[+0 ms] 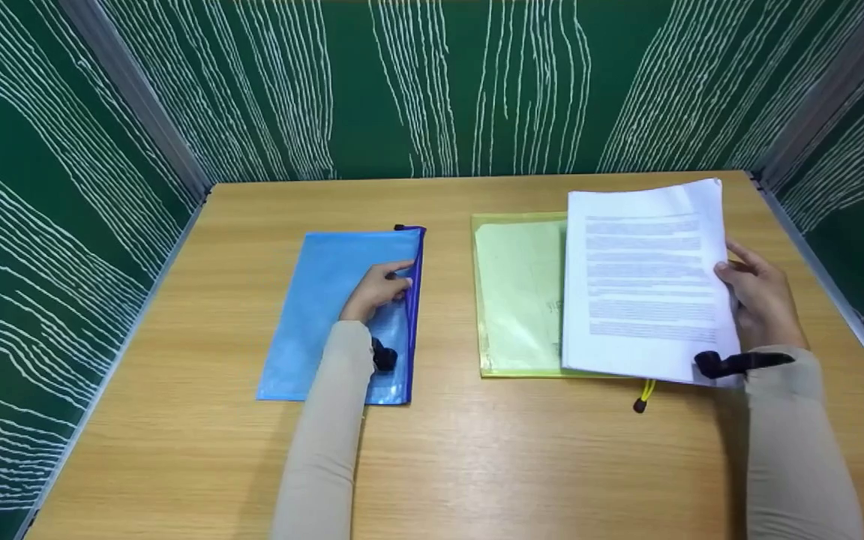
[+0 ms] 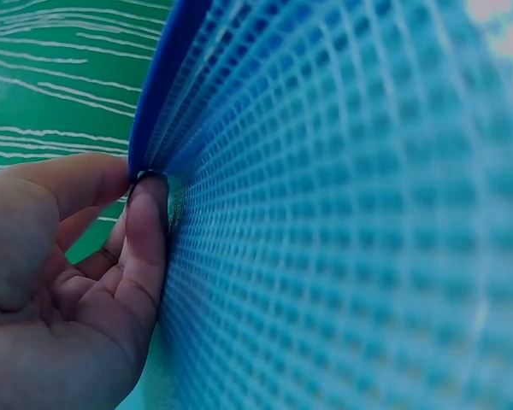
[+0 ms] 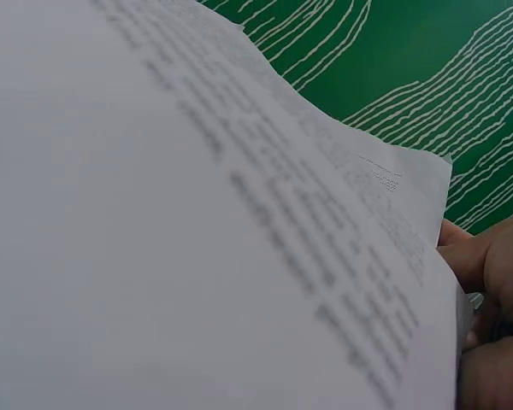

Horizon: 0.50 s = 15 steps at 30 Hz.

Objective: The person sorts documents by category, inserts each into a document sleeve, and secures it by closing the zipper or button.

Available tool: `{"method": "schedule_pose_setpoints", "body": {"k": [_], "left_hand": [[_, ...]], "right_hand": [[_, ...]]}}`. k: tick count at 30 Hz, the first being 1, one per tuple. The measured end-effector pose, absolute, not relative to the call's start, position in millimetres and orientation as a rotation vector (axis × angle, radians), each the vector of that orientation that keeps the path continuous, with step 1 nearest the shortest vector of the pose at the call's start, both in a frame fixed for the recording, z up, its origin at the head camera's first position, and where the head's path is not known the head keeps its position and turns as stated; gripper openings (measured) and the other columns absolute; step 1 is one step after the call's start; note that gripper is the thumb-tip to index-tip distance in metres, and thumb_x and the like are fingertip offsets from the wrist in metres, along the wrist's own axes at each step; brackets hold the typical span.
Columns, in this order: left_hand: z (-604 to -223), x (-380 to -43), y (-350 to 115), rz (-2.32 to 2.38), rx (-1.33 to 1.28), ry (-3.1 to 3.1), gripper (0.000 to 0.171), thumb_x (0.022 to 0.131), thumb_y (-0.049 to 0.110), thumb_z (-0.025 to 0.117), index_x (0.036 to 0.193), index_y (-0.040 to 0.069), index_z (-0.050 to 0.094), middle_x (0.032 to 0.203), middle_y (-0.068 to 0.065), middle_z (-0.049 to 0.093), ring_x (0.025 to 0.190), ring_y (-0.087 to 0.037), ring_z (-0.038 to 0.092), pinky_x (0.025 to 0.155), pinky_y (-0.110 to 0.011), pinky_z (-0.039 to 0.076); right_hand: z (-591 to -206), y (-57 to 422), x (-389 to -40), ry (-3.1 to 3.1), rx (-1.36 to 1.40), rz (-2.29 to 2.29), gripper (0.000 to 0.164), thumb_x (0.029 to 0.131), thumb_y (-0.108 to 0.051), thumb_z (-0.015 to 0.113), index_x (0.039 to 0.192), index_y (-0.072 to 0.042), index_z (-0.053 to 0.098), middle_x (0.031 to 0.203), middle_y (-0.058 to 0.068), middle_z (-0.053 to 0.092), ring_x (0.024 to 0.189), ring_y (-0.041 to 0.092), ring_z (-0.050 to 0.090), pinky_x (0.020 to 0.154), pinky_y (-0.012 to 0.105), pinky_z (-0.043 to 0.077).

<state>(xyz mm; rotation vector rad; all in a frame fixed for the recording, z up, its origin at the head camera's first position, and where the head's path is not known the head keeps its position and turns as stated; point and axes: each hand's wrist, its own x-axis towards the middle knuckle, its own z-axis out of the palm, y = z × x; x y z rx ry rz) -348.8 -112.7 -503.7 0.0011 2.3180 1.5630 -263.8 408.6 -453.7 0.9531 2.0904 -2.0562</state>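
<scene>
A blue mesh zip pouch (image 1: 327,300) lies on the left of the table, its dark blue zip edge (image 1: 415,322) facing right. My left hand (image 1: 378,289) reaches over it and pinches that edge between thumb and finger, as the left wrist view shows up close. At the right, my right hand (image 1: 762,292) grips a stack of printed paper (image 1: 646,300) by its right side, thumb on top and fingers behind. The stack is held above a yellow zip pouch (image 1: 518,300), covering its right part. Through the yellow pouch's clear front, pale sheets show inside.
A yellow cord with a black end (image 1: 640,405) sticks out below the stack. The wooden table (image 1: 477,457) is bordered by green panels (image 1: 462,90) with white wavy lines at the back and sides. Grey metal posts (image 1: 139,90) stand at the corners.
</scene>
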Motion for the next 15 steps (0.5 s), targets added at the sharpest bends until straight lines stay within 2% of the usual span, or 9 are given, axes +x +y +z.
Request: {"method": "schedule_pose_setpoints", "body": {"k": [4,6,10,13,15], "left_hand": [[-506,-348,-111,1.66,-0.02,2.262,0.044,0.096,0.011,0.056,0.139,0.02,0.053,0.106,-0.003,0.067,0.068,-0.008,0.054,0.062,-0.02,0.044],[-507,-347,-110,1.704,-0.027,2.227,0.044,0.096,0.011,0.057,0.139,0.02,0.053,0.105,-0.005,0.066,0.073,-0.008,0.056,0.066,-0.02,0.046],[-508,-347,-108,1.765,-0.069,2.167,0.043,0.096,0.014,0.058,0.138,0.023,0.055,0.092,-0.002,0.061,0.072,-0.01,0.054,0.067,-0.021,0.047],[-509,-348,-106,1.811,-0.079,2.116,0.043,0.096,0.014,0.058,0.137,0.023,0.055,0.092,0.0,0.06,0.074,-0.01,0.054,0.069,-0.021,0.048],[-510,-349,-104,1.842,-0.087,2.082,0.043,0.096,0.013,0.058,0.138,0.023,0.055,0.093,0.0,0.059,0.075,-0.009,0.054,0.07,-0.021,0.048]], "right_hand": [[-456,397,-265,2.122,0.84,-2.066,0.058,0.093,-0.029,0.062,0.145,-0.042,0.038,0.106,-0.011,0.048,0.089,0.006,0.056,0.07,0.02,0.051],[-458,392,-267,2.156,0.795,-2.049,0.059,0.092,-0.03,0.063,0.146,-0.039,0.038,0.106,-0.011,0.048,0.085,0.004,0.057,0.069,0.019,0.051],[-460,382,-271,2.21,0.741,-2.015,0.059,0.092,-0.031,0.062,0.146,-0.038,0.039,0.107,-0.012,0.049,0.085,0.004,0.058,0.069,0.019,0.051],[-461,375,-273,2.245,0.715,-1.971,0.058,0.092,-0.035,0.061,0.145,-0.04,0.038,0.114,-0.01,0.049,0.086,0.003,0.058,0.07,0.019,0.051],[-461,371,-275,2.23,0.693,-1.991,0.058,0.092,-0.034,0.062,0.145,-0.039,0.039,0.123,-0.004,0.049,0.086,0.004,0.058,0.07,0.019,0.051]]}}
